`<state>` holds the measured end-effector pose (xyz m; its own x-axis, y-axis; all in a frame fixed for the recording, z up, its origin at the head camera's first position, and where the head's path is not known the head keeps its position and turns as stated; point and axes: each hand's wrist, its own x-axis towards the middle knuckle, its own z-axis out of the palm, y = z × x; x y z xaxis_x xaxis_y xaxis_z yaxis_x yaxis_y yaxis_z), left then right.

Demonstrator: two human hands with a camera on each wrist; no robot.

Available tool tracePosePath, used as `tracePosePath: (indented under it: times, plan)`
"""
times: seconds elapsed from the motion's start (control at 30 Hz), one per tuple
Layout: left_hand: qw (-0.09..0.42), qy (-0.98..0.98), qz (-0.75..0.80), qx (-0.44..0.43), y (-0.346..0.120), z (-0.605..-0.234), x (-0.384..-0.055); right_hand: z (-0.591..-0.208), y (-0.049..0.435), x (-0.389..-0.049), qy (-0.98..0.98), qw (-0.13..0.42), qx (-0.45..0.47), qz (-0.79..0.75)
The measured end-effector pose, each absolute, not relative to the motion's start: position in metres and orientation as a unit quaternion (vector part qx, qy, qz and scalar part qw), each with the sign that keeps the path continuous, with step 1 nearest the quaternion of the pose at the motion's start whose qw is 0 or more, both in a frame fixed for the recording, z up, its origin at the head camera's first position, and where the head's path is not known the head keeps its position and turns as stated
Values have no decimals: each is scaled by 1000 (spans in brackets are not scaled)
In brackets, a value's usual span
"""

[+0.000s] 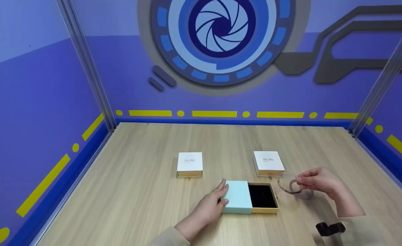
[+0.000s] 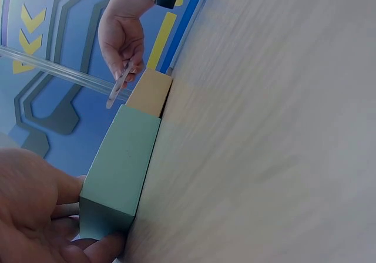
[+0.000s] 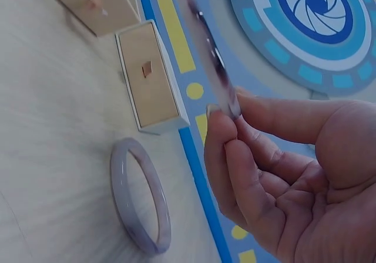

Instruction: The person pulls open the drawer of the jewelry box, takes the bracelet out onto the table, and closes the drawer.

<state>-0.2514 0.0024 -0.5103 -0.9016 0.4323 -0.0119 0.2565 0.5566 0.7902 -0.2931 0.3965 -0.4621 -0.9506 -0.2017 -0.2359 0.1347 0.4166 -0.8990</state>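
Note:
A mint green box lies on the table, its gold inner drawer slid partly out to the right and showing a black lining. At the box's left end my left hand holds the sleeve, fingers and thumb about its end. To the right of the drawer, my right hand pinches a translucent bangle with dark patches between thumb and fingertips, raised above the table. Below it, a pale lilac bangle lies on the table. In the left wrist view the held bangle appears edge-on.
Two white-topped boxes with gold sides stand behind the mint box: the left white box and the right white box, close to the right hand. Blue panels wall in the wooden table at the back and sides.

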Motion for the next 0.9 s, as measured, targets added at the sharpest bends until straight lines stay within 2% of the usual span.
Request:
tracePosePath:
  times: [0.9]
  plan:
    - [107, 869, 438, 203, 0, -511, -252, -474, 454, -293, 797, 123, 67, -588]
